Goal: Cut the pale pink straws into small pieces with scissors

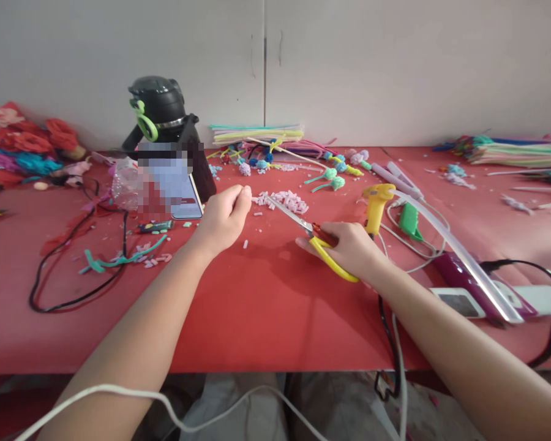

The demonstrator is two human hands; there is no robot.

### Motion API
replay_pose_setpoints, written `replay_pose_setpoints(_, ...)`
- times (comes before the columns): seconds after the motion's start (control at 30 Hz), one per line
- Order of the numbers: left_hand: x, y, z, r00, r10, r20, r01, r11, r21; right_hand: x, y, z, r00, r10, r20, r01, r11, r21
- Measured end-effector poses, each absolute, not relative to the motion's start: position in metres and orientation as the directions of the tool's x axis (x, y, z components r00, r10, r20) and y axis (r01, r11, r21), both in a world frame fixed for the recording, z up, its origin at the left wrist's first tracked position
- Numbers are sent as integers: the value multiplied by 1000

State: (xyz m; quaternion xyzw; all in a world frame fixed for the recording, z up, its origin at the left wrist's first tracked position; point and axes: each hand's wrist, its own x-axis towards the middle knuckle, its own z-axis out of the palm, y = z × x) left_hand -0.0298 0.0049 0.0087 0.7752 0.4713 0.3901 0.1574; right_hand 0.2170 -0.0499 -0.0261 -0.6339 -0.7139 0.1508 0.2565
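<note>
My right hand (351, 248) grips yellow-handled scissors (310, 236) just above the red table (257, 306), their blades pointing up-left toward a small heap of cut pink pieces (284, 200). My left hand (224, 214) hovers left of that heap with its fingers pinched together near the blade tips. Whether it holds a tiny piece, I cannot make out. A few pink bits lie scattered under and between both hands.
A phone (172, 187) leans against a black bottle (163, 116). A yellow glue gun (377, 205), a purple device (468, 278) and cables lie right. Pipe cleaners (257, 133), small pompom flowers (333, 174) and red fabric flowers (22, 144) line the back.
</note>
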Motion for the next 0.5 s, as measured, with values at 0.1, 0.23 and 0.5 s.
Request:
replay_pose_setpoints(0.1, -30, 4, 9, 257, 863, 434, 601, -495, 627, 216, -51, -25, -70, 983, 170, 826, 153, -543)
replay_pose_setpoints(0.23, -29, 4, 8, 255, 861, 440, 598, -498, 628, 215, -50, -26, -80, 980, 180, 821, 167, -546)
replay_pose_setpoints(0.5, -28, 2, 10, 241, 871, 428, 605, -480, 636, 216, -51, -27, -75, 984, 164, 822, 154, -549)
